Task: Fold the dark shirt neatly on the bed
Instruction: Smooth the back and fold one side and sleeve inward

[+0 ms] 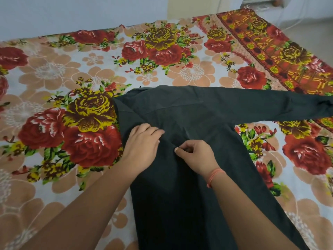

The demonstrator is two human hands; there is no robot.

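Right hand (194, 156), orange thread band (215, 177) at the wrist: fingers curled, thumb and forefinger pinching a small fold of the dark shirt (180, 204) near frame centre. Left hand (144, 139) just beyond it, to the left: fingers (155, 131) held together and laid on the cloth, tips pointing right. Shirt lies spread on the bed (54, 73). Long axis runs from bottom centre up to mid-frame, collar end far. One sleeve (270, 103) stretches out to the right edge.
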